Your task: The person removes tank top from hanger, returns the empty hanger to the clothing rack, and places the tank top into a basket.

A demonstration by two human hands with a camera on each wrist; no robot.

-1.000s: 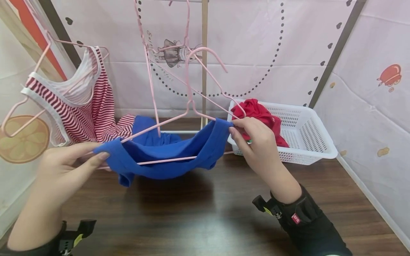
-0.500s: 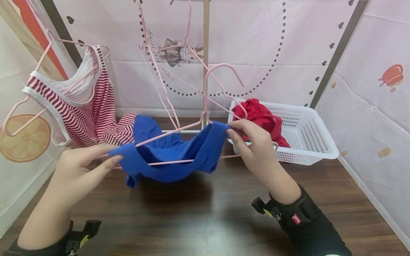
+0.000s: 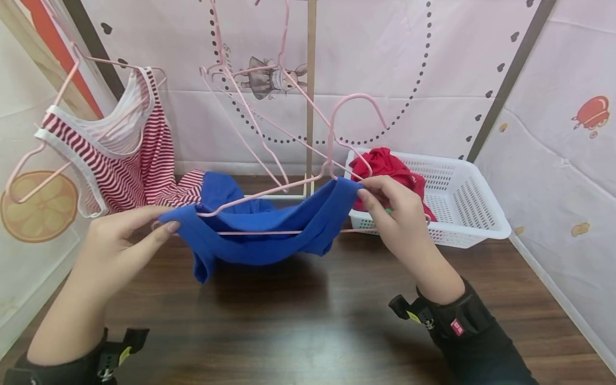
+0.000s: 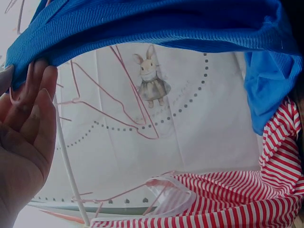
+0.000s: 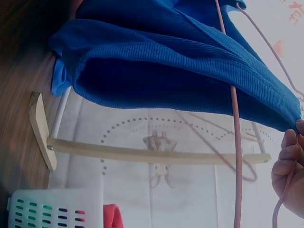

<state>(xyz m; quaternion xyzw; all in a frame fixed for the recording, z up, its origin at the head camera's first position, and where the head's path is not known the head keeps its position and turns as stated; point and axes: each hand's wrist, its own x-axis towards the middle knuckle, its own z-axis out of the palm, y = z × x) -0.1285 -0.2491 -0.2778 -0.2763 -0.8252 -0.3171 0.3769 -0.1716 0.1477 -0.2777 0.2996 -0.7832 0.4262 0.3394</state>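
Observation:
A blue ribbed sleeveless top (image 3: 260, 246) hangs between both hands in the head view, sagging in the middle. My left hand (image 3: 117, 246) pinches its left shoulder strap between thumb and fingers, with the left end of a pink hanger (image 3: 269, 192) inside that strap. At the other strap, my right hand (image 3: 397, 211) pinches the cloth near its top edge. The hanger's hook points up and right, and its bottom bar runs across the neck opening and on behind the right hand. In the right wrist view, hanger wire also passes by the right hand's fingers (image 5: 287, 154).
A red-and-white striped sleeveless top (image 3: 156, 155) hangs on another pink hanger at the left. Bare pink hangers (image 3: 250, 115) hang from a rack with a wooden post (image 3: 310, 80) behind. A white basket (image 3: 474, 235) with red cloth (image 3: 385, 166) stands back right on the wooden table (image 3: 289, 331).
The pink hanger has slid rightward relative to the blue top, its hook moving right. Both hands keep their pinch; the left hand has come rightward overall. A bare hanger behind has swung.

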